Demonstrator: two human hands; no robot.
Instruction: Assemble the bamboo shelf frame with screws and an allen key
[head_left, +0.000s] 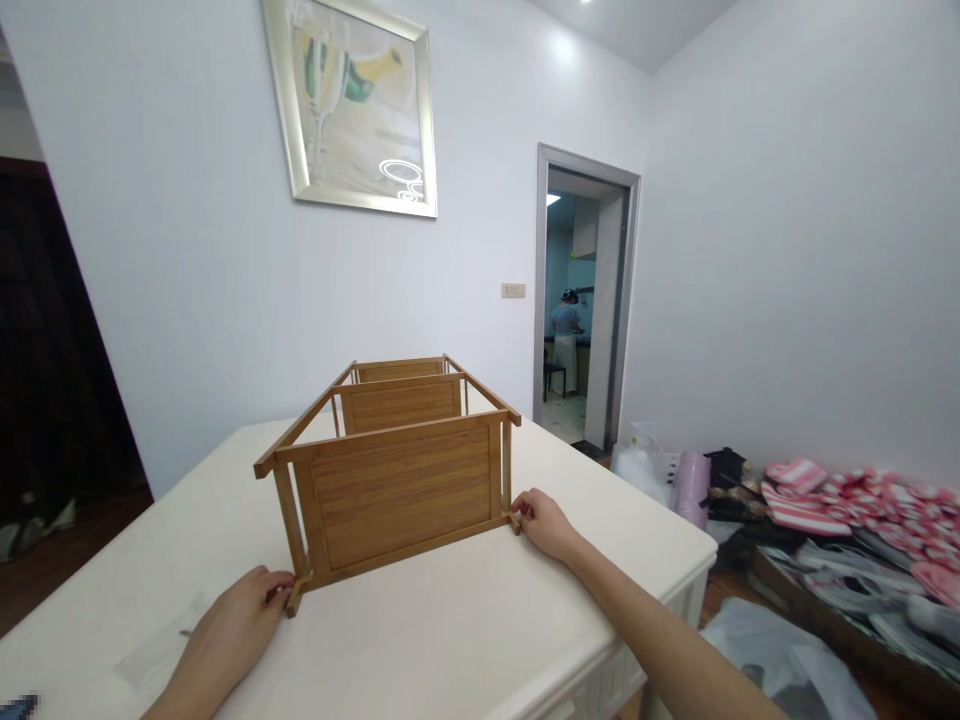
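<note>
A brown wooden shelf rack (405, 495) lies on its side on the white table (450, 640), its panels standing upright one behind another between the side rails. My left hand (236, 625) is closed, with thumb and fingertips gripping the rack's near lower left corner. At the near lower right corner, the curled fingers of my right hand (547, 522) hold the end of the rail. Beside my left hand lies a clear plastic bag (154, 650) with a small dark piece on it, too small to name.
Right of the table, the floor holds a purple roll (691, 488), a box (847, 625) of grey items, pink-and-white striped cloth (885, 515) and a plastic bag (780, 655). A framed picture (360, 100) hangs ahead. Through the doorway a person (566, 335) stands at a counter.
</note>
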